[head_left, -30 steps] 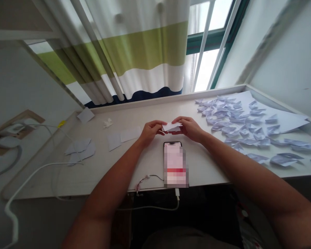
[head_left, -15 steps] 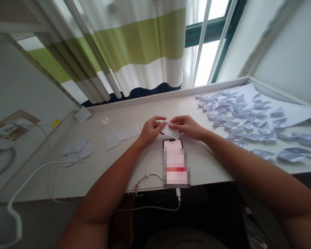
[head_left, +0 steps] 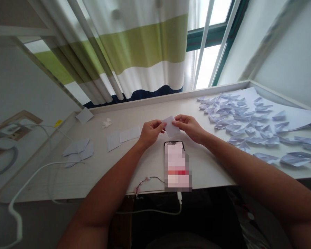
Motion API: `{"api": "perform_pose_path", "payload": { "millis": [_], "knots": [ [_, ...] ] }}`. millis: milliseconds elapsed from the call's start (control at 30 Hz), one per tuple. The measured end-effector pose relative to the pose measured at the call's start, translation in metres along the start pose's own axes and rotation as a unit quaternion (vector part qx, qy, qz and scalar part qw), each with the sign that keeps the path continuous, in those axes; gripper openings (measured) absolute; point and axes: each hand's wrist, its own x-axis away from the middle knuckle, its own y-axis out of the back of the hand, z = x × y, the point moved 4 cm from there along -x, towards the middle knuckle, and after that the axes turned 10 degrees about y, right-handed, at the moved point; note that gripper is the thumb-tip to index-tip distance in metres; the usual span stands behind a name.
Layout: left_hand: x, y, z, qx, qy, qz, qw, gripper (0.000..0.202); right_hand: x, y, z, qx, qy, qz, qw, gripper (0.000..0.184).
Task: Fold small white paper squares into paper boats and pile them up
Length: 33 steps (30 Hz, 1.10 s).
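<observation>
Between my two hands a small white piece of paper (head_left: 172, 127) is held up over the desk, its flat face toward me. My left hand (head_left: 152, 131) pinches its left edge with thumb and fingers. At its upper right edge, my right hand (head_left: 188, 125) grips it the same way. Just below the paper a phone (head_left: 174, 159) lies on the desk, its screen lit and partly blurred out. Two flat paper pieces (head_left: 130, 134) lie left of my left hand. Many folded paper boats (head_left: 230, 114) spread over the desk to the right of my right hand.
Larger white sheets (head_left: 298, 110) lie under and behind the boats. More loose paper (head_left: 80, 152) and a crumpled white bit (head_left: 106, 123) are on the left. A white charging cable (head_left: 180, 199) hangs from the phone over the front edge. A curtain (head_left: 145, 45) hangs behind the desk.
The paper has turned in my fingers, from a slanted, partly covered piece to a more upright, square face. Both hands still hold it. The view has shifted slightly.
</observation>
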Motion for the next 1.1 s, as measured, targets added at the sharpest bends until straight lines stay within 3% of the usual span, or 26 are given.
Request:
{"api": "perform_pose_path", "payload": {
  "millis": [700,900,1100],
  "knots": [
    [0.002,0.000,-0.004,-0.009,-0.011,0.002,1.000,0.036,0.000,-0.004,0.011,0.061,0.040,-0.019,0.997,0.063],
    [0.003,0.006,-0.007,0.001,-0.001,-0.030,1.000,0.037,0.003,-0.009,0.005,0.108,0.027,0.046,0.993,0.068],
    [0.002,0.000,-0.004,0.020,0.031,0.036,0.999,0.043,0.004,-0.008,0.008,0.135,0.048,0.030,0.989,0.067]
  ]
}}
